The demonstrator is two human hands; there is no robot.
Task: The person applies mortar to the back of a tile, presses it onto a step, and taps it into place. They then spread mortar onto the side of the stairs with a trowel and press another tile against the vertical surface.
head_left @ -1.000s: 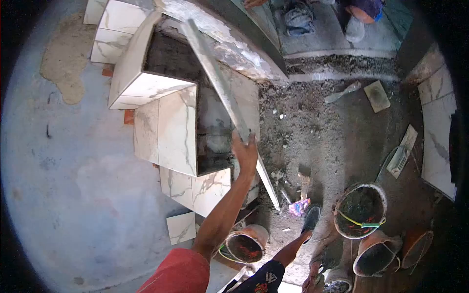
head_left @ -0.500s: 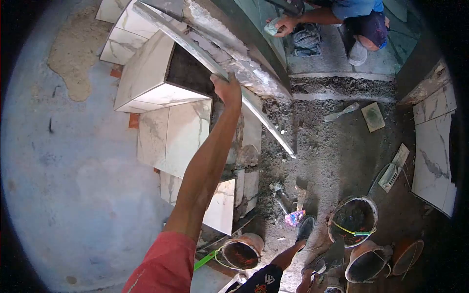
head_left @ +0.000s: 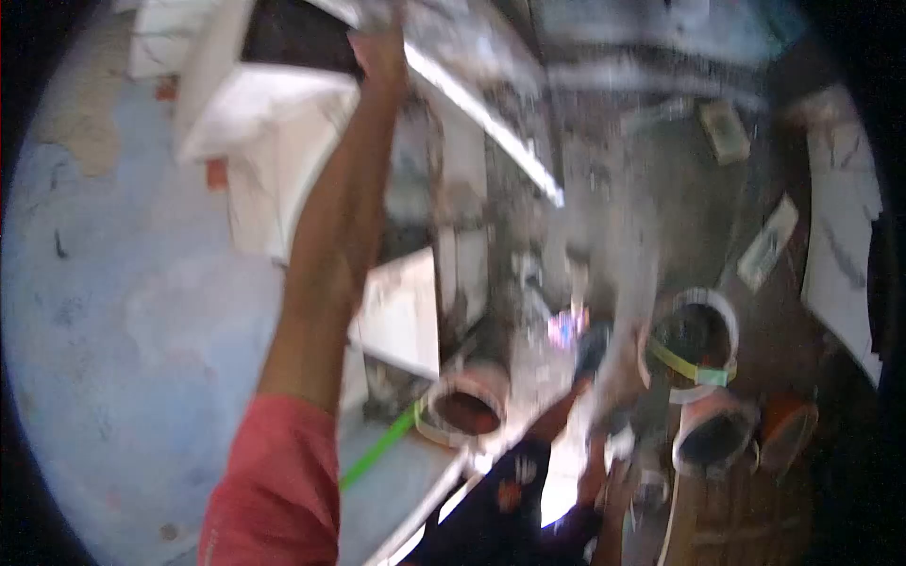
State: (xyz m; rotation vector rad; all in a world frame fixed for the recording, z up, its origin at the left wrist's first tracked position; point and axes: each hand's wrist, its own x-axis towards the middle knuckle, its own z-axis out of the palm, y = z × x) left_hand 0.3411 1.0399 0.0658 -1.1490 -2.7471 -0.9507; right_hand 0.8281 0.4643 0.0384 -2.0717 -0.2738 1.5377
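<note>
My left hand is closed around a long, pale, straight bar, which slants down to the right across the top centre. Beside the hand stand marble-patterned tiled steps, with a dark open top at the upper one. A loose-looking white tile edge lies below my forearm. At the bottom centre, blurred limbs and what looks like a trowel blade overlap; my right hand cannot be made out there.
Buckets stand at the lower right, and another is at the lower centre. A float and a small block lie on the rough floor. Marbled tiles line the right side. A blue-grey surface spans the left.
The view has shifted and blurred, so most things sit higher in the picture. The other person at the top has left view. My left hand still holds the bar.
</note>
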